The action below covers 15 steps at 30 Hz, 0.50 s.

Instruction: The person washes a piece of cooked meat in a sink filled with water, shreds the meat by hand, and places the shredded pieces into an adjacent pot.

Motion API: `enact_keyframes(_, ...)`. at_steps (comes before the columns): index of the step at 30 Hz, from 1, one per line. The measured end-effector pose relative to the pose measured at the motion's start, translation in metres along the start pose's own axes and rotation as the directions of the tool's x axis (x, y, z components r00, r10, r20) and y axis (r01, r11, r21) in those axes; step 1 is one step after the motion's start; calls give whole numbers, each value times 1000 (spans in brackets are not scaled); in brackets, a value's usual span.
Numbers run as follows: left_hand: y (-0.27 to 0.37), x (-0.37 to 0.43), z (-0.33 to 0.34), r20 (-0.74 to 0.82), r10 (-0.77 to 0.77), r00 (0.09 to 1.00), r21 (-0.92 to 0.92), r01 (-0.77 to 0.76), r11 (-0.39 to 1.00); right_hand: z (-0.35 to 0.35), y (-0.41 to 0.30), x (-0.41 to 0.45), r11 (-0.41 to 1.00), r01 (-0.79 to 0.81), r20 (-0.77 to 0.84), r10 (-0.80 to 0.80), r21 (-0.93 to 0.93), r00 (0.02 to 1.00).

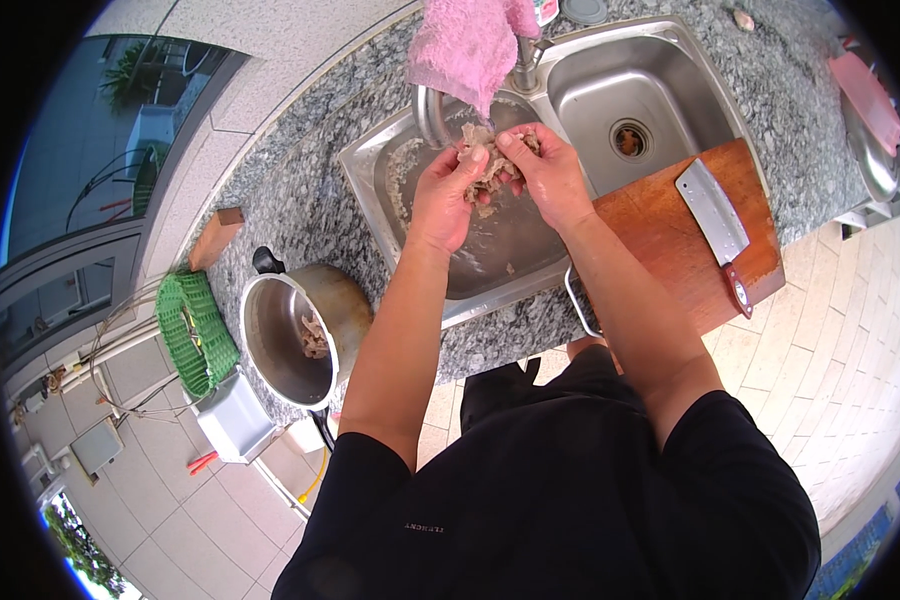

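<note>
Both of my hands hold one clump of pale brown, ragged food, perhaps boiled meat (487, 166), over the left basin of a steel double sink (461, 309). My left hand (448, 191) grips its left side, thumb on top. On its right side is my right hand (544, 169), thumb and fingers closed on the clump. The basin holds cloudy water with pale bits floating along its edge. A pink cloth (461, 52) hangs over the faucet (429, 116) just beyond my hands. Left of the sink, a metal pot (352, 300) has similar pieces (314, 336) inside.
A wooden cutting board (645, 247) lies across the right basin's near edge, with a cleaver (712, 214) on it. Brown scraps sit in the right drain (631, 140). A green basket (195, 330) and a brick-like block (217, 238) stand at the counter's left. Pink and metal dishes (866, 101) are far right.
</note>
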<state>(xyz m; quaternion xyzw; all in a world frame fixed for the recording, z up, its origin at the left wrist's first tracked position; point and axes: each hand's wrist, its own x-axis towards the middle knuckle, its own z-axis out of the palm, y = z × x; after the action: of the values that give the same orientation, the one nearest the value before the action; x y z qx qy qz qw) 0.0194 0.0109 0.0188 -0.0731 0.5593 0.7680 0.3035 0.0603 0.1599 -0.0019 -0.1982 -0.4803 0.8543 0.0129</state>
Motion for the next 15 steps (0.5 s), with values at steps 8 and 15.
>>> enact_keyframes(8, 2, 7, -5, -12, 50, 999, 11, -50, 999, -3, 6, 5, 998, 26, -6, -26, 58, 1000)
enact_keyframes(15, -19, 14, 14, -239, 82, 968, 20, -80, 997, 7, 24, -1, 985, 58, 10, -57, -163, 998)
